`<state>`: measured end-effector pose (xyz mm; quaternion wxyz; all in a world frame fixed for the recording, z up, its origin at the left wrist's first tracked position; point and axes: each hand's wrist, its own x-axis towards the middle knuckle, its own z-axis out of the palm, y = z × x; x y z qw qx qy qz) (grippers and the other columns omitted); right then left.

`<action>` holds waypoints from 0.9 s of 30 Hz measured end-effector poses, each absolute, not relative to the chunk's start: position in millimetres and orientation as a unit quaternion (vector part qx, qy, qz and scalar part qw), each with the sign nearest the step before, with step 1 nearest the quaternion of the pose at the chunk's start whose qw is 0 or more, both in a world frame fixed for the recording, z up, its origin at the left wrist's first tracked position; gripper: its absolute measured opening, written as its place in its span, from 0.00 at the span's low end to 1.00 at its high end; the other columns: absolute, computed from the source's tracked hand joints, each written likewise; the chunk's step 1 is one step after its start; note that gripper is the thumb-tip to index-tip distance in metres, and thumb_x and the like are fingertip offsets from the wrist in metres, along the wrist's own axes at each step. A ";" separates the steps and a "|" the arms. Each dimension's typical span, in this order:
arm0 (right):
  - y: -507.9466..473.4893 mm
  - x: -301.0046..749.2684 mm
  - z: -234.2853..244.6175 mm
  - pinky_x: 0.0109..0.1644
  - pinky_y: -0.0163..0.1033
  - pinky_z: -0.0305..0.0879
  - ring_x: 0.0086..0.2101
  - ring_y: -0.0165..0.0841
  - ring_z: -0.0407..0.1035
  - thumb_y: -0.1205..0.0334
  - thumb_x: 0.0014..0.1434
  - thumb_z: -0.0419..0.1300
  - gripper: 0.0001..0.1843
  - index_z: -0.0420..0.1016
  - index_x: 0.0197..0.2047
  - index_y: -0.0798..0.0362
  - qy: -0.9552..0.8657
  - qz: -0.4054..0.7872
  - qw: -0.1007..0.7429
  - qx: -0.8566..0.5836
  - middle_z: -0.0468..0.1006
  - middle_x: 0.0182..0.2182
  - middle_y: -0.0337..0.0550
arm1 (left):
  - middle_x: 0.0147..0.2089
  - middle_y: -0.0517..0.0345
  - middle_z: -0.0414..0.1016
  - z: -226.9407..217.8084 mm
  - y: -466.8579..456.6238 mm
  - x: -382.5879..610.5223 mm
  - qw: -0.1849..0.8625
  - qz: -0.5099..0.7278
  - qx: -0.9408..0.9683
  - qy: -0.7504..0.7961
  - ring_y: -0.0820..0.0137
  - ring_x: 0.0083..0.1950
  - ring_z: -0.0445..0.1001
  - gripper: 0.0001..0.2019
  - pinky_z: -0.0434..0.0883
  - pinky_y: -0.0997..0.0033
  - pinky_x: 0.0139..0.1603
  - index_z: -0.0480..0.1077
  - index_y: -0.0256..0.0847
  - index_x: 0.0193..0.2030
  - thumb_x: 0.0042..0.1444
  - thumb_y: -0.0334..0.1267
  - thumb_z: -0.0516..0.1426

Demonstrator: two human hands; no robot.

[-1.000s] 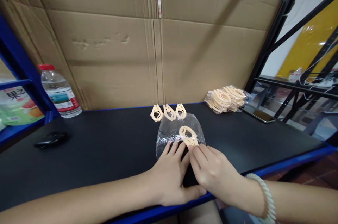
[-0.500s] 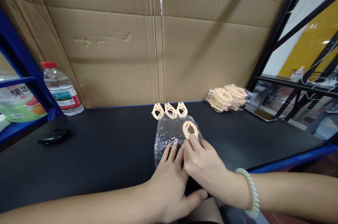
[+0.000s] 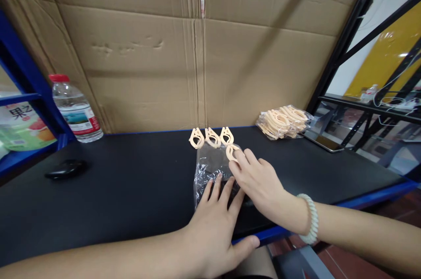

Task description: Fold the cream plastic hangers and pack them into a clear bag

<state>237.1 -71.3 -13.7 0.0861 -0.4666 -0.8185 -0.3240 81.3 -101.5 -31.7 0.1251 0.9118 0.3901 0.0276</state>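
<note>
My left hand (image 3: 213,230) lies palm down with fingers spread, pressing the near part of a clear plastic bag (image 3: 212,160) flat on the black tabletop. My right hand (image 3: 259,182) has its fingertips closed on a beige folding hanger (image 3: 230,152) at the bag's upper right corner; the fingers cover part of this hanger. Just beyond the bag, three more beige hangers stand in a row: a left one (image 3: 197,138), a middle one (image 3: 212,137) and a right one (image 3: 226,136).
Bagged beige hangers (image 3: 283,121) are heaped at the back right, beside a phone-like flat device (image 3: 324,142). A black computer mouse (image 3: 67,168) and a water bottle (image 3: 77,112) are on the left. A cardboard wall (image 3: 141,64) closes off the table's back.
My right hand has moved up and away from me with the hanger, towards the row. My left hand stays on the bag, its fingers now more clearly spread.
</note>
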 end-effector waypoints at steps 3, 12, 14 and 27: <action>-65.3 250.2 12.0 0.31 0.38 0.64 0.39 0.39 0.65 0.70 0.52 0.62 0.12 0.69 0.41 0.56 -0.870 -0.210 0.090 -0.438 0.72 0.42 0.49 | 0.71 0.32 0.36 -30.7 -102.4 81.0 0.125 0.027 0.914 0.386 0.38 0.70 0.37 0.42 0.41 0.32 0.65 0.42 0.36 0.71 0.58 0.61 0.48; 93.6 265.5 16.2 0.53 0.46 0.60 0.57 0.41 0.56 0.78 0.59 0.49 0.27 0.63 0.61 0.54 -0.910 -0.211 0.006 -0.358 0.61 0.63 0.49 | 0.71 0.33 0.38 -20.0 -104.3 81.0 0.157 0.025 0.904 0.397 0.38 0.70 0.38 0.41 0.43 0.31 0.64 0.45 0.36 0.71 0.57 0.59 0.51; 117.9 263.2 4.0 0.51 0.46 0.62 0.59 0.44 0.55 0.76 0.57 0.54 0.32 0.59 0.64 0.51 -0.911 -0.201 -0.017 -0.359 0.56 0.65 0.50 | 0.71 0.33 0.38 -21.3 -103.3 80.5 0.160 0.024 0.905 0.394 0.38 0.70 0.36 0.43 0.44 0.32 0.65 0.45 0.35 0.71 0.56 0.59 0.53; 98.1 318.9 3.3 0.35 0.38 0.63 0.32 0.39 0.71 0.68 0.47 0.61 0.09 0.76 0.34 0.61 -0.886 -0.124 -0.048 -0.444 0.77 0.32 0.52 | 0.68 0.27 0.49 -41.0 -101.7 77.2 0.026 0.103 0.950 0.294 0.45 0.69 0.48 0.38 0.58 0.49 0.65 0.55 0.23 0.66 0.61 0.56 0.50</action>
